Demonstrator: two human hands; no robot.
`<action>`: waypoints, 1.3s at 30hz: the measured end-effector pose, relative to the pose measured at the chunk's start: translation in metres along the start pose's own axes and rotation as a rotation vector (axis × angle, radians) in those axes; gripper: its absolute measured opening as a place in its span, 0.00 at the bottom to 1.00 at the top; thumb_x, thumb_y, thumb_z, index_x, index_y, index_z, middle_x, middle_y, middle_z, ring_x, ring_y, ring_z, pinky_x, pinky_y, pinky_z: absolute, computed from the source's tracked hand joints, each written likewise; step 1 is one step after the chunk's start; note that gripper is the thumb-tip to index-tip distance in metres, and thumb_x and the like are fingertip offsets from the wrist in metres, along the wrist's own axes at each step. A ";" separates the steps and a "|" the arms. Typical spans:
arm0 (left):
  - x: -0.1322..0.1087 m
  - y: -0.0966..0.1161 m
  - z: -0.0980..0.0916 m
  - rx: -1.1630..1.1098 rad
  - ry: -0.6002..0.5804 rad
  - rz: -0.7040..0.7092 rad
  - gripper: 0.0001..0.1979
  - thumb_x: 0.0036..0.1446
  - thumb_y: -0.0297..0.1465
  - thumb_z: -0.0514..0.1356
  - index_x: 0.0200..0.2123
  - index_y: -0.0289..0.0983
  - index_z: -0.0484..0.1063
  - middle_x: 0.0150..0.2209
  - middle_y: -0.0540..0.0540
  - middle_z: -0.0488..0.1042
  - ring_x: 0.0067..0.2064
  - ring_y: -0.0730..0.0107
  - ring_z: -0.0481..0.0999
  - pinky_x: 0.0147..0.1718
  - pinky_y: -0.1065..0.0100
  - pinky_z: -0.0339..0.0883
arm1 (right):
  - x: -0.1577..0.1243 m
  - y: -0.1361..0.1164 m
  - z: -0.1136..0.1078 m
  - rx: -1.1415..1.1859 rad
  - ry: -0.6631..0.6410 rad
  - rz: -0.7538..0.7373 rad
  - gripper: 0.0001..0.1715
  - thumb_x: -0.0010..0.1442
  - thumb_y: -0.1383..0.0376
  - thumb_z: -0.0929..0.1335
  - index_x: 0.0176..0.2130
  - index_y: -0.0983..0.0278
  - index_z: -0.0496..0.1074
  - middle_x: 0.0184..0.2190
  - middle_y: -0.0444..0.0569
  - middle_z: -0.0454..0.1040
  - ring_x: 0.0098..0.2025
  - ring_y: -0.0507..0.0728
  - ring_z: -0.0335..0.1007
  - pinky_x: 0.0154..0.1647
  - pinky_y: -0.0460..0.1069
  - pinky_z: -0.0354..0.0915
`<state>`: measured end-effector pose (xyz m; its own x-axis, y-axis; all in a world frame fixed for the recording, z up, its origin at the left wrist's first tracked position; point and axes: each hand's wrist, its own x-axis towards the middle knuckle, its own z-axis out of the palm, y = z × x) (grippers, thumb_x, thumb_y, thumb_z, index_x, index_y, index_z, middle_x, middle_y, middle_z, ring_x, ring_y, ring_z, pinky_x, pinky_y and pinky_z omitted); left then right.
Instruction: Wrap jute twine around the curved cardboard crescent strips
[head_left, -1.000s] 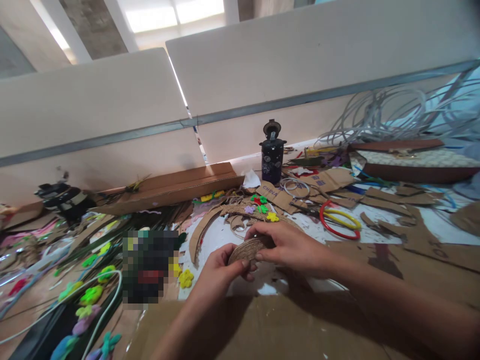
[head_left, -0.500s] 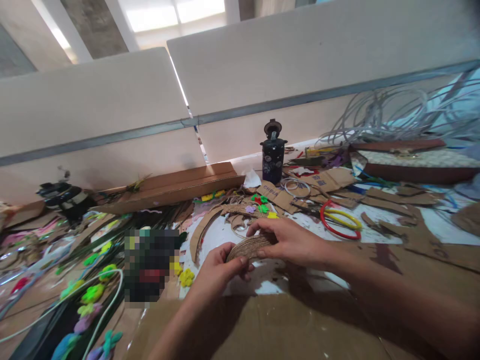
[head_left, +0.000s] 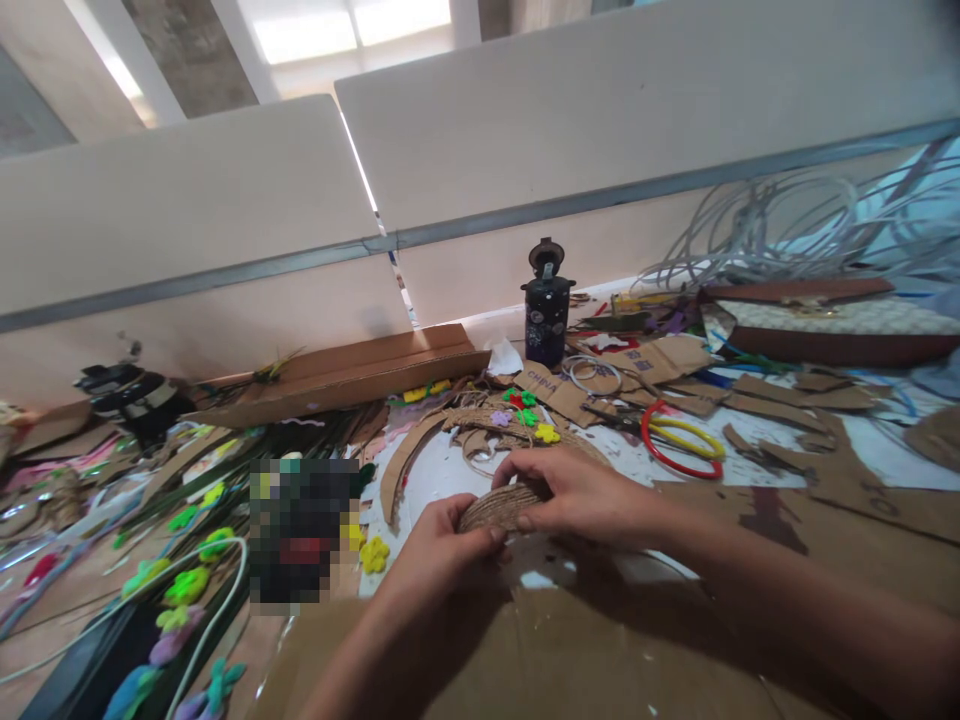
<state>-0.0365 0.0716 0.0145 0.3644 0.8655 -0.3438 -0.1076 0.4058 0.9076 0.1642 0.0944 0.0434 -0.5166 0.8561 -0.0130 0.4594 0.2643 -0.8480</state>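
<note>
Between my hands is a curved piece wound with brown twine, held just above the table near its front. My left hand pinches its left end, thumb on top. My right hand is closed over the right end, with the fingers bent round the far edge and the thumb on the near side. Just beyond lies a twine-covered ring with small fuzzy flowers on it, among them a yellow flower. A bare cardboard arc lies to its left.
A dark bottle with its lid up stands at the back. Scissors with red and yellow handles lie on the right among cardboard scraps. Coiled clear tubing and a handbag are behind. Fuzzy flowers lie left.
Both hands and the twine-wound piece have shifted slightly, the left hand a little to the right. More of the yellow flower behind the right hand shows now. Both hands keep their hold.
</note>
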 end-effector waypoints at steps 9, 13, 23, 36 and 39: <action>0.002 0.005 -0.003 0.017 0.021 -0.044 0.20 0.35 0.34 0.75 0.32 0.32 0.75 0.23 0.46 0.75 0.22 0.71 0.71 0.23 0.71 0.65 | 0.004 0.003 -0.001 0.069 -0.007 0.015 0.19 0.51 0.71 0.71 0.45 0.64 0.73 0.33 0.42 0.74 0.35 0.54 0.68 0.32 0.44 0.60; 0.001 0.004 -0.003 -0.058 0.035 -0.065 0.18 0.37 0.32 0.73 0.32 0.33 0.72 0.22 0.47 0.74 0.21 0.72 0.71 0.23 0.70 0.68 | 0.004 0.006 -0.003 0.032 -0.011 0.026 0.21 0.50 0.68 0.72 0.46 0.63 0.73 0.33 0.42 0.74 0.35 0.54 0.67 0.32 0.45 0.60; 0.004 -0.002 -0.009 0.132 -0.004 0.012 0.20 0.37 0.34 0.74 0.33 0.30 0.77 0.27 0.44 0.76 0.25 0.72 0.72 0.25 0.73 0.63 | 0.001 0.003 0.002 0.005 -0.011 0.009 0.19 0.51 0.70 0.73 0.45 0.62 0.75 0.35 0.42 0.76 0.37 0.54 0.70 0.34 0.44 0.61; -0.003 0.016 -0.008 0.388 -0.013 0.062 0.11 0.42 0.31 0.70 0.30 0.32 0.78 0.26 0.45 0.77 0.27 0.68 0.71 0.26 0.71 0.61 | -0.003 0.004 0.003 -0.011 -0.080 0.019 0.20 0.51 0.71 0.71 0.46 0.62 0.75 0.35 0.43 0.76 0.37 0.55 0.70 0.32 0.44 0.60; -0.005 0.016 -0.006 0.414 -0.024 0.111 0.12 0.42 0.30 0.71 0.32 0.33 0.78 0.28 0.45 0.77 0.28 0.68 0.72 0.27 0.71 0.61 | -0.003 0.002 0.004 0.002 -0.118 0.014 0.23 0.50 0.72 0.70 0.47 0.62 0.74 0.34 0.43 0.75 0.35 0.55 0.69 0.31 0.44 0.60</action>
<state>-0.0459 0.0755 0.0296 0.3935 0.8881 -0.2377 0.2314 0.1546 0.9605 0.1641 0.0905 0.0392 -0.5913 0.8018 -0.0870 0.4657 0.2514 -0.8485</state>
